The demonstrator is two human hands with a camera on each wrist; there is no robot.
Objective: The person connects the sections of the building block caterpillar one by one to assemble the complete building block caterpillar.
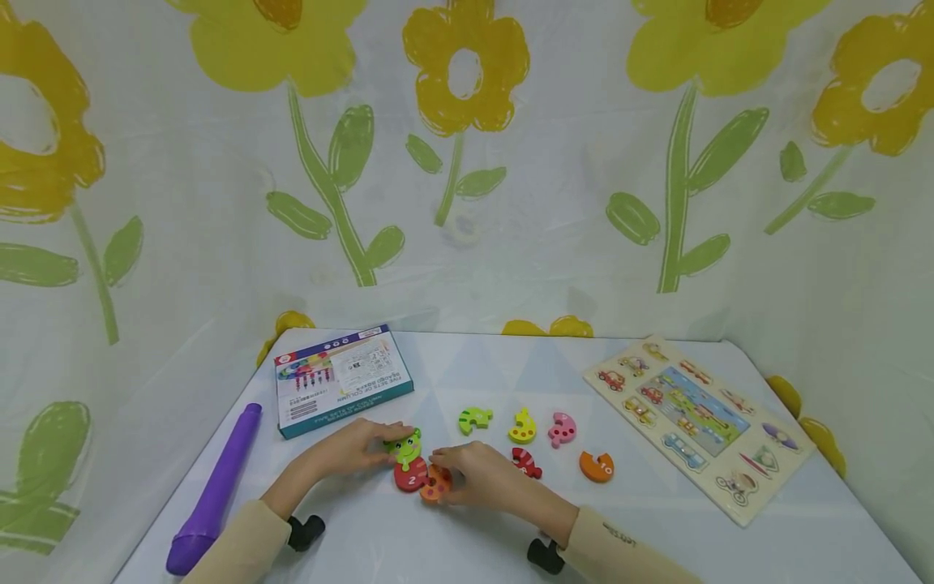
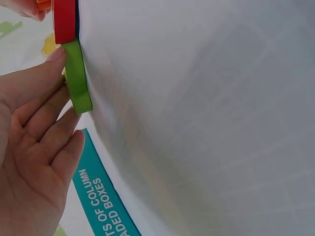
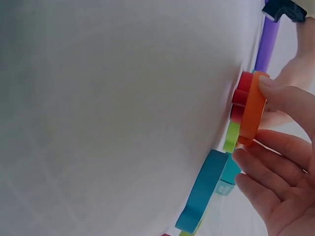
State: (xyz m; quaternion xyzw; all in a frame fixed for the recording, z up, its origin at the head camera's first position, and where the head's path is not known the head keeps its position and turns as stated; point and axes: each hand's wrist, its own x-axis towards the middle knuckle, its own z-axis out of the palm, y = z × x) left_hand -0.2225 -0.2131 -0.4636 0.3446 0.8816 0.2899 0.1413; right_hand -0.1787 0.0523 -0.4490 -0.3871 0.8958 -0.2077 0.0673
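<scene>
My left hand (image 1: 359, 446) holds a green puzzle piece (image 1: 405, 448) with a smiling animal face by its edge, thumb on one side and fingers on the other. Against it lies a red puzzle piece (image 1: 409, 475) marked 2. The right hand (image 1: 477, 477) pinches an orange spotted puzzle piece (image 1: 435, 484) beside the red one. In the right wrist view, thumb and fingertips meet the edge of this orange piece (image 3: 252, 108). Whether the orange piece is fully fitted into the red one, I cannot tell.
Loose pieces lie to the right: green striped (image 1: 475, 419), yellow (image 1: 522, 426), pink (image 1: 562, 430), red (image 1: 526, 462) and orange (image 1: 597, 466). A flat box (image 1: 343, 381) and purple stick (image 1: 216, 491) are at left, a wooden picture board (image 1: 700, 430) at right.
</scene>
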